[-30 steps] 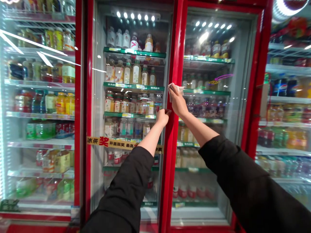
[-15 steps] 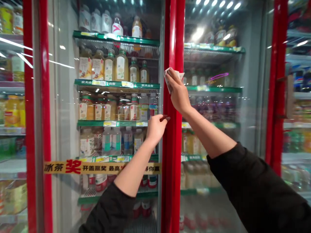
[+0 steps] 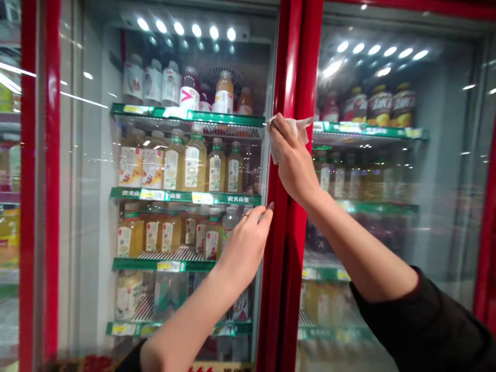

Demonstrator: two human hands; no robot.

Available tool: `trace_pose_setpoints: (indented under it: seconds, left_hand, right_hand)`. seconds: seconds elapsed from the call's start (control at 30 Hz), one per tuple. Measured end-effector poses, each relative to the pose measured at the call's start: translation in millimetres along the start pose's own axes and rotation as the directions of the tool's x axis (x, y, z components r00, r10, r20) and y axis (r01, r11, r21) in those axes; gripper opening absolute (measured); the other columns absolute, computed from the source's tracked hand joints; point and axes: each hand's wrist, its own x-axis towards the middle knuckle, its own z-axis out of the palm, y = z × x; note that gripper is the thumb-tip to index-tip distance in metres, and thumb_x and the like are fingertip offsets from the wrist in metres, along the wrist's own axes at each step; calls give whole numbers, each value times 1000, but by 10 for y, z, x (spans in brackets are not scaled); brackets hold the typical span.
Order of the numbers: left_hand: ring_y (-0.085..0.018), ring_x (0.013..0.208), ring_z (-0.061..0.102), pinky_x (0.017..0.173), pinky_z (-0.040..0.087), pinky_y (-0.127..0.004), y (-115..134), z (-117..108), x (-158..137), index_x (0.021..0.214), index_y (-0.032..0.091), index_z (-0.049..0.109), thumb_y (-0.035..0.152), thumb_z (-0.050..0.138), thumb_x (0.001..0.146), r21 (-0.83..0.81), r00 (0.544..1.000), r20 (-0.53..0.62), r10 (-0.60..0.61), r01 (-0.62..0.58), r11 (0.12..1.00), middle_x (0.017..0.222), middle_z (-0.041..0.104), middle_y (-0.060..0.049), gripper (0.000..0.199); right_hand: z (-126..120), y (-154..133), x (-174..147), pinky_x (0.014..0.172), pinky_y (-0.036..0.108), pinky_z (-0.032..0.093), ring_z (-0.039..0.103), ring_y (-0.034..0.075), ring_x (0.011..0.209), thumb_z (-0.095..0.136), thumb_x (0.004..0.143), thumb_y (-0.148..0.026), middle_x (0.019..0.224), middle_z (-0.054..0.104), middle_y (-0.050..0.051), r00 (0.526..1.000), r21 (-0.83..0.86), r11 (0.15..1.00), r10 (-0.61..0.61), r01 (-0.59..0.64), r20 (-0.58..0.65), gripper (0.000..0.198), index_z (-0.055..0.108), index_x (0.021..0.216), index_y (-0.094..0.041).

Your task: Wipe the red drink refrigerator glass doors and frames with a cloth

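A thin, crumpled white tissue (image 3: 304,127) is under the fingers of my right hand (image 3: 296,163), which presses it against the red door frame (image 3: 282,289) between two glass-fronted drink coolers. Lower and to the left, my left hand (image 3: 248,237) has its fingers bent and drawn together, with the fingertips at the left edge of that frame. Whether they grip anything there is hidden. A ring shows on one of its fingers.
Behind the left glass door, juice and tea bottles (image 3: 194,160) stand on green-edged shelves (image 3: 186,196). Dark-labelled bottles (image 3: 380,106) stand behind the right glass. Another red frame (image 3: 50,206) rises at the left. Ceiling lights reflect in the glass.
My view has tilted upward, so the shelves sit lower and the top lights show. My right hand has moved up the frame with the tissue. My left hand has also moved higher along the frame edge.
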Motion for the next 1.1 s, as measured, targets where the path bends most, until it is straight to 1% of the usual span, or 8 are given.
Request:
trace_pose_setpoints:
  seconds: [0.07, 0.17, 0.37, 0.57, 0.7, 0.87, 0.97, 1.1]
  left_hand:
    - [-27, 155, 57, 127, 55, -49, -92, -206, 378, 159, 16, 52, -2, 43, 102, 71, 991, -69, 115, -110, 991, 163, 60, -16, 60]
    - [-24, 167, 39, 136, 43, -47, -238, -495, 982, 167, 14, 40, 4, 42, 106, 151, 971, -74, 225, -213, 965, 176, 46, -15, 62]
    - [-25, 170, 30, 139, 37, -48, -503, -1005, 2024, 172, 12, 32, 10, 41, 108, 303, 972, -66, 226, -196, 933, 181, 36, -16, 66]
    - [-24, 171, 29, 138, 39, -47, -645, -1412, 2726, 179, 13, 11, 1, 35, 102, 449, 966, -68, 250, -194, 872, 182, 31, -12, 81]
    - [-24, 171, 29, 140, 34, -47, -709, -1631, 3012, 178, 10, 18, 2, 34, 102, 493, 970, -3, 243, -210, 844, 182, 31, -13, 78]
    - [-28, 173, 23, 141, 29, -49, -1000, -1914, 3075, 177, 5, 19, 15, 52, 103, 504, 986, 44, 159, -159, 849, 184, 23, -18, 81]
    - [-26, 172, 26, 141, 28, -44, -1204, -2104, 2988, 178, 8, 17, 18, 60, 101, 526, 965, 141, 220, -261, 810, 183, 26, -16, 88]
    - [-23, 170, 32, 139, 30, -40, -1353, -2332, 2921, 176, 10, 26, 21, 63, 100, 553, 941, 185, 283, -338, 761, 182, 31, -14, 85]
  right_hand:
    - [-43, 141, 337, 138, 60, 29, 25, 30, 172, 30, 109, -16, 185, 28, 0, 999, -20, 1000, 23, -24, -35, 74, 15, 179, -36]
    - [-118, 337, 823, 137, 59, 33, 29, 28, 171, 29, 107, -11, 185, 30, 0, 997, -44, 998, 50, -53, -65, 79, 12, 179, -37]
    - [-252, 652, 1664, 137, 58, 36, 29, 26, 171, 31, 104, -8, 183, 34, 1, 995, -69, 994, 85, -89, -59, 80, 20, 178, -36]
    - [-395, 858, 2258, 138, 55, 35, 28, 27, 171, 30, 103, -6, 182, 36, 5, 990, -49, 989, 135, -137, -36, 76, 34, 175, -30]
    - [-493, 914, 2429, 137, 53, 36, 27, 27, 171, 30, 104, -8, 183, 34, 6, 982, -25, 982, 190, -189, 6, 71, 39, 173, -26]
    - [-485, 941, 2505, 136, 51, 36, 23, 26, 172, 31, 102, -5, 187, 21, 7, 968, -42, 967, 251, -250, 11, 78, 26, 178, -25]
    - [-411, 963, 2659, 137, 59, 33, 16, 27, 174, 30, 100, -2, 186, 25, 2, 971, -96, 966, 240, -240, -13, 85, 19, 179, -32]
    - [-242, 906, 3004, 137, 63, 33, 17, 30, 174, 31, 100, -2, 185, 30, 3, 963, -125, 956, 268, -266, 0, 83, 27, 178, -32]
